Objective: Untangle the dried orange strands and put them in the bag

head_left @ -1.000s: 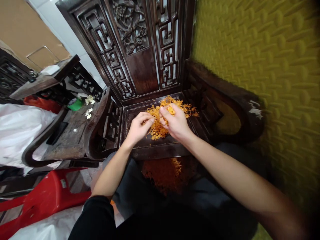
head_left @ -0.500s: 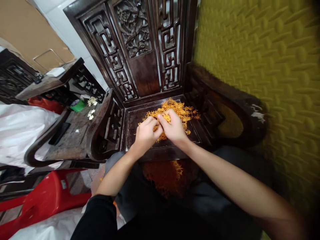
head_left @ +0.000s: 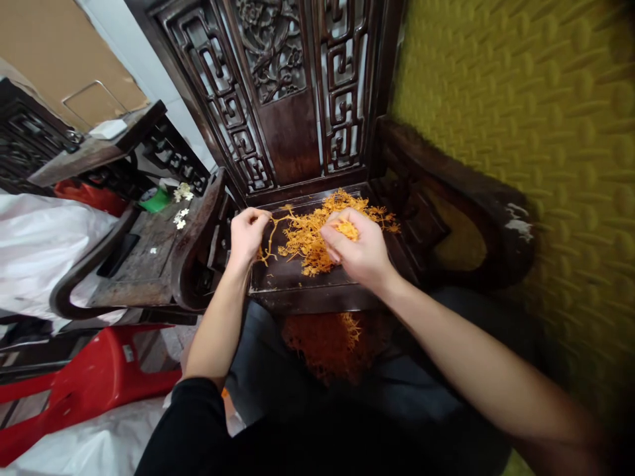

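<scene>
Before me, a pile of orange branching sprigs (head_left: 307,239), plastic-looking, lies on the dark wooden chair seat (head_left: 280,283). My left hand (head_left: 245,237) is over the seat's left side, its fingers pinched on a thin orange branching stem (head_left: 274,231) that reaches toward the pile. Above the right part of the pile, my right hand (head_left: 366,248) is curled around a small bunch of orange pieces (head_left: 347,229). Their exact shape is partly hidden by the fingers.
A carved chair back (head_left: 292,132) rises behind the seat, with a curved armrest (head_left: 496,198) at right. On a second wooden chair (head_left: 143,264) at left are a green tape roll (head_left: 155,199) and pale pieces (head_left: 181,217). A red plastic stool (head_left: 94,370) stands lower left, near white sacks (head_left: 44,251).
My hands were together over the pile and are now apart. The left has moved left with the orange stem; the right has shifted slightly right, still holding the orange pieces.
</scene>
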Motion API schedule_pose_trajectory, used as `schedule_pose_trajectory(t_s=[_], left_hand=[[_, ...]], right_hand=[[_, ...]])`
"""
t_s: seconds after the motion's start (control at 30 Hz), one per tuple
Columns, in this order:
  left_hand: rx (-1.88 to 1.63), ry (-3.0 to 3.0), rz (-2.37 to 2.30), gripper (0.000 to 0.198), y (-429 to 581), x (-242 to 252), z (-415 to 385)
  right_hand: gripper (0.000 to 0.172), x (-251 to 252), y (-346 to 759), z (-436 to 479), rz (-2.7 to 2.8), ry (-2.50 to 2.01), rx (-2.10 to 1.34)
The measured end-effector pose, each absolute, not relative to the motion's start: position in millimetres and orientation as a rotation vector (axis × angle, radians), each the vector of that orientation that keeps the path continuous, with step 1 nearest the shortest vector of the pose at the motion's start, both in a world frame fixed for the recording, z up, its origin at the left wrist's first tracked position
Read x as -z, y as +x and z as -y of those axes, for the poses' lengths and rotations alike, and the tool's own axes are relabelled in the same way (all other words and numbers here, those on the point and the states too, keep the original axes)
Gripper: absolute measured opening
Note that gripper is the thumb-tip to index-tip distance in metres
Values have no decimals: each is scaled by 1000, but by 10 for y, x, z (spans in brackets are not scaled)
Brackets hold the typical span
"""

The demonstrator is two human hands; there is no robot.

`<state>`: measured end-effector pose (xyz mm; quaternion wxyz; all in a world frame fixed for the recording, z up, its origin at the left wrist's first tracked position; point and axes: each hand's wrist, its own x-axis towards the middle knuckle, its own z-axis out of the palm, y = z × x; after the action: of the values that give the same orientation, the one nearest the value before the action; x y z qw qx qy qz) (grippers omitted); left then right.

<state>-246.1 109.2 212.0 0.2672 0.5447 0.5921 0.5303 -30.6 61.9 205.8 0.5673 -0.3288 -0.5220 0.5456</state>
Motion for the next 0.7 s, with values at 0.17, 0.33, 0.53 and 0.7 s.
schedule_pose_trajectory(t_s=[0.17,0.33,0.53,0.7], left_hand=[[-1224,944,-1074,21,-2462,-2138,-1025],[-1213,950,-1053,27,-2306,-2128,-933],[-1293,1158,-1119,29,-2124,-2072,-783],[-1267,1255,-1115,30,-2062,-2061,-687]], right_hand=[[32,-1999,-283,-727,1242,-745,-1525],[28,-1956,-315,-738,1437,-816,-1424],[29,-1929,-400,-675,1690,-924,-1051],[25,-1886,-447,-630,1707,-960,-853]])
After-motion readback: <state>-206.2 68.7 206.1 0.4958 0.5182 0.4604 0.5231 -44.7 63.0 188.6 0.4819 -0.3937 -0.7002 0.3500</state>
